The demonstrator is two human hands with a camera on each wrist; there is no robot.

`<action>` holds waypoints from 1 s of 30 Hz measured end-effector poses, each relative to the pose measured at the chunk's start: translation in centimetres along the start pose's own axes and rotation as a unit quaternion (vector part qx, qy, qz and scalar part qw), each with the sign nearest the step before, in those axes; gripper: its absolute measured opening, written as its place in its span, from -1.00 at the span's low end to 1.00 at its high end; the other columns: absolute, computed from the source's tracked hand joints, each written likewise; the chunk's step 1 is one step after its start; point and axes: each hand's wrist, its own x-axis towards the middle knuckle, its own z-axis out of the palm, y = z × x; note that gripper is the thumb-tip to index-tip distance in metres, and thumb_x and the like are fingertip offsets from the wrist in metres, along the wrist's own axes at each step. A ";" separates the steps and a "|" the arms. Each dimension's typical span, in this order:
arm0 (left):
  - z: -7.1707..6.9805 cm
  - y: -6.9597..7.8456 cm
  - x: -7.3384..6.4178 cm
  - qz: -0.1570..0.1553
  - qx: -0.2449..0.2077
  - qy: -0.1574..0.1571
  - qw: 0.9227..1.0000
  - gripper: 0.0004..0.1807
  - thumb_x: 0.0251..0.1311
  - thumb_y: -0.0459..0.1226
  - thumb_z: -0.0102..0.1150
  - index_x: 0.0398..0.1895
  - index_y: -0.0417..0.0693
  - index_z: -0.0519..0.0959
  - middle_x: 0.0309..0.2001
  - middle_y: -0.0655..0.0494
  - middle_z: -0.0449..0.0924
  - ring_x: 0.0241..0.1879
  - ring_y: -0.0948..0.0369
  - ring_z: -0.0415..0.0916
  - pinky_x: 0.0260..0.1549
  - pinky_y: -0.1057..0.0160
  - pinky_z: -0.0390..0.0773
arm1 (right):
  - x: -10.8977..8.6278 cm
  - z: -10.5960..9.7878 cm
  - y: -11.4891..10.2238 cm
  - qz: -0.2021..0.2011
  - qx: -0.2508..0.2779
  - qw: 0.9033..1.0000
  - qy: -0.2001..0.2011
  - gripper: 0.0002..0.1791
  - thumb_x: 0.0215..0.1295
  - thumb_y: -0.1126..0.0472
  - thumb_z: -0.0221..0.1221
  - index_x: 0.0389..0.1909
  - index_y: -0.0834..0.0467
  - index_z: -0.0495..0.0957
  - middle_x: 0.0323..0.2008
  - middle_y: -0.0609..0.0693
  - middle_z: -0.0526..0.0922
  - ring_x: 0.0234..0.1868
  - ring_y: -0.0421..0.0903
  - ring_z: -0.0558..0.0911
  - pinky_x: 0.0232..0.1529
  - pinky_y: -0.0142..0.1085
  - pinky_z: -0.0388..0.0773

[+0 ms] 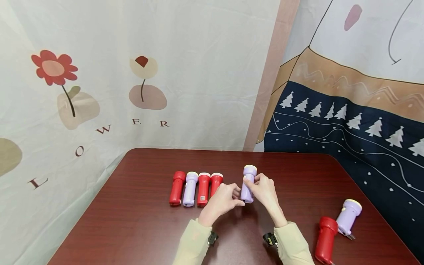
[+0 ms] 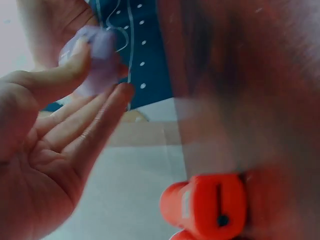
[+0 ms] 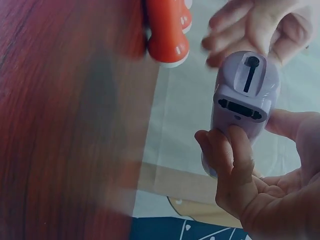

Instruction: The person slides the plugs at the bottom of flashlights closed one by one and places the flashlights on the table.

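Note:
My right hand grips a light purple flashlight by its barrel, thumb on one side and fingers on the other. Its pale lens end points up and away, and the flashlight is held above the table. In the right wrist view, the purple flashlight's butt end faces the camera, showing a dark slot and recess. My left hand is beside the flashlight's lower end, holding nothing, its fingers loosely extended and thumb apart. In the left wrist view, the left hand's thumb overlaps the purple flashlight.
Left of the hands, a row stands on the brown table: a red flashlight, a purple one, another red one and a partly hidden red one. At right lie a red flashlight and a purple one with exposed prongs.

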 end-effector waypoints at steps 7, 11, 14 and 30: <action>-0.8 -1.1 0.2 -0.118 0.162 0.207 0.957 -0.73 -0.16 -0.22 0.49 -0.53 -0.17 0.58 -0.57 -0.05 0.65 -0.53 -0.01 0.62 -0.59 0.17 0.54 | 0.1 0.1 0.6 0.015 -0.004 1.000 0.000 -0.54 0.14 -0.01 0.27 -0.25 0.36 0.51 -0.44 0.17 0.70 -0.54 -0.16 0.60 -0.58 -0.38 0.46; -0.4 -1.6 0.1 -0.180 0.215 0.228 0.932 -0.69 -0.18 -0.22 0.49 -0.49 -0.23 0.56 -0.52 -0.17 0.59 -0.50 -0.10 0.59 -0.58 0.06 0.56 | 0.2 0.3 0.8 0.012 -0.008 1.000 0.000 -0.53 0.14 -0.01 0.27 -0.26 0.37 0.51 -0.44 0.17 0.70 -0.53 -0.15 0.60 -0.58 -0.38 0.46; 0.0 -2.0 0.0 -0.197 0.224 0.214 0.930 -0.69 -0.21 -0.24 0.50 -0.48 -0.27 0.59 -0.49 -0.18 0.57 -0.48 -0.09 0.58 -0.55 0.05 0.57 | 0.2 0.7 0.9 0.010 -0.012 1.000 -0.002 -0.54 0.14 -0.01 0.26 -0.27 0.37 0.52 -0.46 0.15 0.69 -0.53 -0.14 0.59 -0.58 -0.38 0.44; 0.7 -2.7 0.2 -0.193 0.244 0.199 0.929 -0.75 -0.26 -0.29 0.50 -0.53 -0.26 0.63 -0.51 -0.20 0.60 -0.53 -0.07 0.57 -0.59 0.07 0.58 | 0.9 4.1 0.0 -0.012 -0.022 0.999 -0.034 -0.59 0.12 -0.01 0.27 -0.38 0.32 0.54 -0.56 0.10 0.62 -0.56 -0.12 0.55 -0.61 -0.37 0.41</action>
